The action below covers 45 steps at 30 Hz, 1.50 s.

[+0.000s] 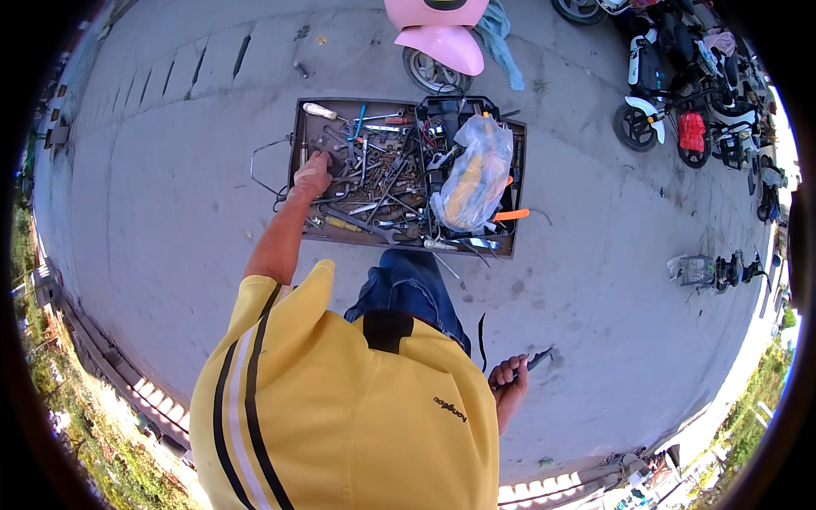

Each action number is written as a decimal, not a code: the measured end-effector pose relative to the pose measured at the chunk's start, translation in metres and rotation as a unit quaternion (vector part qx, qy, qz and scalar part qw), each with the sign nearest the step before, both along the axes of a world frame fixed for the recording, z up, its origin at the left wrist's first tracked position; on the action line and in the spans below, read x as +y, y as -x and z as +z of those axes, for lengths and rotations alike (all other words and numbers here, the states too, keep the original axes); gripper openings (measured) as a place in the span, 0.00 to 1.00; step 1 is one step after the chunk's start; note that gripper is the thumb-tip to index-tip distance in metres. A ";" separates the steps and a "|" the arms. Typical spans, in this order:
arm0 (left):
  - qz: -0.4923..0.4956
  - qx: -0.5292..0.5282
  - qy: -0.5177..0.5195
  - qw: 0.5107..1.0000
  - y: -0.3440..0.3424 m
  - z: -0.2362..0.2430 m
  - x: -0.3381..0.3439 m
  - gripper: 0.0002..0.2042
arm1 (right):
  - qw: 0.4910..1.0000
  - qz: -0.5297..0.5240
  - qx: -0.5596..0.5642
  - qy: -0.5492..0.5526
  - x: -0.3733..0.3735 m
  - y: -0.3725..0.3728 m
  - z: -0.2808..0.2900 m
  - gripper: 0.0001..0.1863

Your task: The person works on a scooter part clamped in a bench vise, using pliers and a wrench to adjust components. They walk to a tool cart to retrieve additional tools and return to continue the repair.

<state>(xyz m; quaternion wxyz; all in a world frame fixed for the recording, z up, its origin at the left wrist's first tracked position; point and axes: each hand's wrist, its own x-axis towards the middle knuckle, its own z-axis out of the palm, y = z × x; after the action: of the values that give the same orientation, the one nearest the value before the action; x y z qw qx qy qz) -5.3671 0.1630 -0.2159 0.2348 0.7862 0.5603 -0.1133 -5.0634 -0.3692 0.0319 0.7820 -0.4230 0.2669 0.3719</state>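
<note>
My left hand (311, 172) reaches into the left side of a shallow metal tool tray (299, 229), its fingers bent down among loose wrenches (364, 157); what they grip is hidden. Smaller rusty pieces lie mixed with the tools around it. The tray's right half holds a black case (433, 110), a clear plastic bag with yellow-orange contents (472, 174) and an orange-handled tool (510, 215). Low at the right, beside my yellow shirt, my right hand (510, 380) is closed round a dark hand tool (538, 359), held apart from the tray.
A pink scooter (438, 47) with a blue cloth (501, 42) stands beyond the tray. Several parked two-wheelers (646, 76) line the upper right, and another small vehicle or part (722, 270) is at the right. My jeans-clad leg (399, 289) is just below the tray on the concrete (595, 297).
</note>
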 end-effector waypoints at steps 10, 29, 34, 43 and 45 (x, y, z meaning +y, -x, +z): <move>0.044 0.048 -0.084 0.994 -0.003 0.054 0.013 0.18 | 1.000 -0.014 0.005 0.016 0.007 -0.001 0.000 0.06; 0.062 -0.097 0.022 0.993 -0.209 -0.022 -0.011 0.24 | 0.999 -0.031 -0.016 0.024 0.002 0.021 0.008 0.07; 0.051 -0.120 0.061 0.989 -0.190 -0.017 0.002 0.26 | 0.998 -0.048 0.008 0.034 0.008 0.025 0.006 0.06; 0.199 -0.281 0.045 0.938 -0.133 -0.009 -0.024 0.22 | 0.999 -0.030 0.013 0.024 0.015 0.027 0.003 0.06; 0.297 -0.367 0.175 0.864 -0.134 -0.012 -0.041 0.16 | 0.999 -0.028 0.008 0.024 0.017 0.024 0.005 0.06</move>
<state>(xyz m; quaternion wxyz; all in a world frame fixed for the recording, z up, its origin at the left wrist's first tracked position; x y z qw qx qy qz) -5.2334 0.1222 -0.2284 0.5797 0.5134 0.6114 0.1627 -5.0869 -0.3521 0.0371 0.7795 -0.4312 0.2942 0.3463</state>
